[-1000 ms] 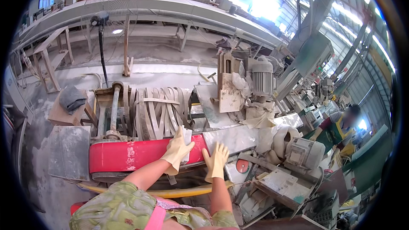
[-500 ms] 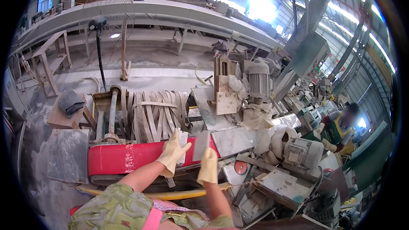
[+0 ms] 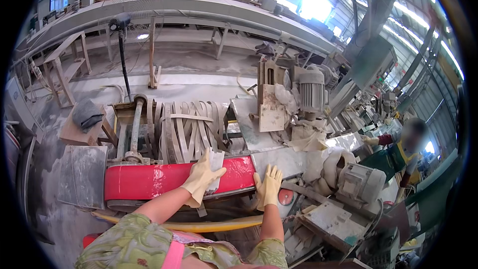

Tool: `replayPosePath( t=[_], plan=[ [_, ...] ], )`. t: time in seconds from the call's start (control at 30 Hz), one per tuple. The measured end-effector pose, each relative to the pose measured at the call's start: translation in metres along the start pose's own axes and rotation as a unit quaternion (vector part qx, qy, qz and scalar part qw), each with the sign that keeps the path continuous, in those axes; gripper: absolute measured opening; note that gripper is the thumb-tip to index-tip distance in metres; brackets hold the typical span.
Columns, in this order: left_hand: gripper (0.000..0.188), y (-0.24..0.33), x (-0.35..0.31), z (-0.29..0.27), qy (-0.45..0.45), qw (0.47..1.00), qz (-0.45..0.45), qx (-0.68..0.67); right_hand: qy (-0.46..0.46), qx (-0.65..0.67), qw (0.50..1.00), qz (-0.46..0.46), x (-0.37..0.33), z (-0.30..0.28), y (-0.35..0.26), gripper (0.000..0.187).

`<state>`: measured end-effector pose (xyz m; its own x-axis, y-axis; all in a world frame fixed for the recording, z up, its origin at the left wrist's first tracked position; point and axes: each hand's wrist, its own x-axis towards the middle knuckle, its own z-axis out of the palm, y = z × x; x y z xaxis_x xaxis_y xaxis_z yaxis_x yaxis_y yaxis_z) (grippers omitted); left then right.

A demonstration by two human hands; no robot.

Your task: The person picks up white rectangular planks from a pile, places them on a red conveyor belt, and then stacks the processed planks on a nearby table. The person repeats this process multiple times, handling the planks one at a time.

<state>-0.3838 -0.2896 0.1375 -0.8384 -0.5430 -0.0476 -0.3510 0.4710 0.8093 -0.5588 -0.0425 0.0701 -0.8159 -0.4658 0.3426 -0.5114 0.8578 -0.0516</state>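
My left hand point(image 3: 200, 177), in a cream rubber glove, is closed around a short stack of thin white slabs point(image 3: 215, 169), held on edge over the red sanding belt point(image 3: 149, 182). My right hand point(image 3: 269, 185), gloved the same way, has its fingers spread and stretched out. It rests at the near edge of the grey flat plate point(image 3: 281, 162), just beyond the belt's right end. No piece shows in its fingers; whether something thin lies under the palm I cannot tell.
A yellow curved bar point(image 3: 214, 225) runs along the near side. Looped belts point(image 3: 186, 129) hang behind the sander. Motors point(image 3: 361, 179) stand right, beside a red disc point(image 3: 285, 197). A co-worker point(image 3: 398, 154) is at far right; a fan point(image 3: 119, 22) stands far left.
My right hand has moved right, from a flat grey piece over the belt to the plate, and its fingers have spread. That piece no longer shows over the belt. My left hand keeps its stack.
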Motion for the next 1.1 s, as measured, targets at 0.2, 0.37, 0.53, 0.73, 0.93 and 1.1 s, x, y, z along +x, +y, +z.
replayPosePath(
  t=[0.2, 0.37, 0.53, 0.73, 0.93, 1.1],
  plan=[
    [0.117, -0.008, -0.001, -0.003, 0.014, 1.0, 0.02, 0.004, -0.131, 0.184, 0.97, 0.09, 0.029, -0.051, -0.014, 0.051],
    [0.115, 0.002, -0.001, -0.003, 0.003, 1.0, 0.01, 0.003, -0.021, 0.624, 0.744, 0.239, -0.008, -0.054, -0.063, 0.034],
    [0.119, 0.001, -0.006, -0.01, 0.01, 1.0, 0.0, 0.001, -0.051, 0.606, 0.783, 0.132, -0.05, -0.075, -0.16, 0.032],
    [0.121, 0.017, -0.011, -0.022, -0.034, 0.998, -0.05, 0.014, -0.026, 0.494, 0.866, 0.073, -0.022, -0.066, -0.12, 0.039],
    [0.119, 0.018, -0.014, -0.025, -0.037, 0.998, -0.058, -0.002, -0.082, 0.027, 0.988, 0.126, 0.028, -0.029, 0.018, 0.095],
    [0.118, 0.014, -0.019, -0.027, -0.022, 0.999, -0.039, -0.013, 0.016, -0.114, 0.993, 0.009, 0.023, 0.009, 0.043, 0.071]
  ],
)
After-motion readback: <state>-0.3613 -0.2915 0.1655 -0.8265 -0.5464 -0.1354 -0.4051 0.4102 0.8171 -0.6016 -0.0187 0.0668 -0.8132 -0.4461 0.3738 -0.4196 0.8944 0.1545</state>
